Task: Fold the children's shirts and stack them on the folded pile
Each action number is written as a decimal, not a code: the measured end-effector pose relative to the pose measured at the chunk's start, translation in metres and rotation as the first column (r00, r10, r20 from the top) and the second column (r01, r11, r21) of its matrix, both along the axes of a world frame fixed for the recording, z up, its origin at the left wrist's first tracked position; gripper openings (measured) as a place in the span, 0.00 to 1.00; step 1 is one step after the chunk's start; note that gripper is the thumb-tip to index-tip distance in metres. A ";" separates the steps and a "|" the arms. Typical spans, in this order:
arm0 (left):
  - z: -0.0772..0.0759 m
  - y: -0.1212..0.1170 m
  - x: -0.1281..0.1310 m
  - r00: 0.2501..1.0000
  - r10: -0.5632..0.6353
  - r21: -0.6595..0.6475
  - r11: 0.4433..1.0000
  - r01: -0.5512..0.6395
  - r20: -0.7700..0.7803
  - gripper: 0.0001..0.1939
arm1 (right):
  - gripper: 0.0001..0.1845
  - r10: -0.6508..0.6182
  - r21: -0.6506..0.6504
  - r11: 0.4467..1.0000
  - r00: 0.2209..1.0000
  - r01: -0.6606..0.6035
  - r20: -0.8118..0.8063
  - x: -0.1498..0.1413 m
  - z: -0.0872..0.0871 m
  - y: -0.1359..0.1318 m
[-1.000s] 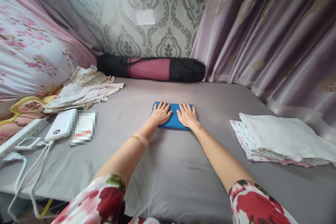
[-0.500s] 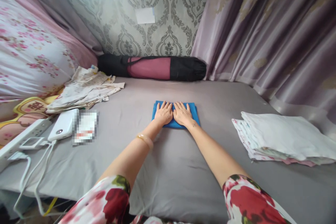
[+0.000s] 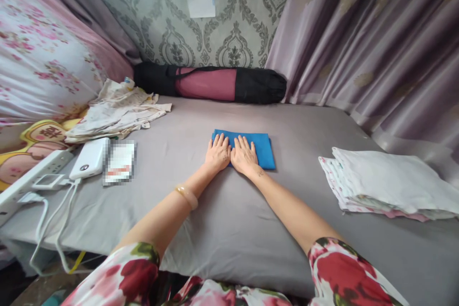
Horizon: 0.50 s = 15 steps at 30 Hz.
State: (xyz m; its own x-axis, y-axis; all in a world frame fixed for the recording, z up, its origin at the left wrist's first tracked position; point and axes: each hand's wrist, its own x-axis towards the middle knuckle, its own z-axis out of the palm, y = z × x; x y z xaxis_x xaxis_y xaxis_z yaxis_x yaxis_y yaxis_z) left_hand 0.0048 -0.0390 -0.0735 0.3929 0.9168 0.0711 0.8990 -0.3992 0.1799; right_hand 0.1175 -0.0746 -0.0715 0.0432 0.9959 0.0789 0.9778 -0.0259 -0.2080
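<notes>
A folded blue cloth [image 3: 264, 150] lies flat on the grey sheet [image 3: 229, 229] in the middle of the view. My left hand [image 3: 218, 153] rests palm down over its left end, fingers stretched out. Close beside it, my right hand [image 3: 244, 155] lies flat on the cloth, left of its middle, with fingers extended. Both hands are open and grip nothing. The cloth's front left part is hidden under them, while its right side shows. A pale bangle [image 3: 186, 197] circles my left forearm.
A stack of folded light cloths [image 3: 390, 184] lies at right. At left are crumpled pale clothes [image 3: 118, 110], a white power bank [image 3: 89, 158], a power strip [image 3: 39, 179] with cables, and a blurred packet [image 3: 120, 162]. A long black and maroon bag [image 3: 208, 83] lies along the wall.
Both hands have slid a little left and toward me over the cloth, uncovering more of its right side. The view has tilted slightly downward.
</notes>
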 end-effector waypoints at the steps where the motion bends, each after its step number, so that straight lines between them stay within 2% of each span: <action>1: -0.002 0.000 -0.001 1.000 -0.005 -0.009 1.000 0.005 0.001 0.29 | 0.31 -0.004 -0.008 1.000 1.000 0.004 0.002 -0.001 -0.001 0.000; 5: -0.007 0.002 -0.001 1.000 0.004 -0.001 1.000 -0.004 0.006 0.29 | 0.31 -0.014 -0.010 1.000 1.000 0.014 -0.002 0.000 -0.004 0.001; 10: 0.001 0.002 0.002 1.000 0.004 -0.010 1.000 -0.005 -0.028 0.28 | 0.31 0.000 -0.055 0.998 0.999 -0.002 -0.034 0.004 0.002 0.003; 15: 0.006 0.006 0.006 1.000 -0.007 0.114 0.993 0.009 -0.022 0.30 | 0.30 -0.060 0.076 0.995 0.997 0.058 0.037 0.026 0.008 -0.001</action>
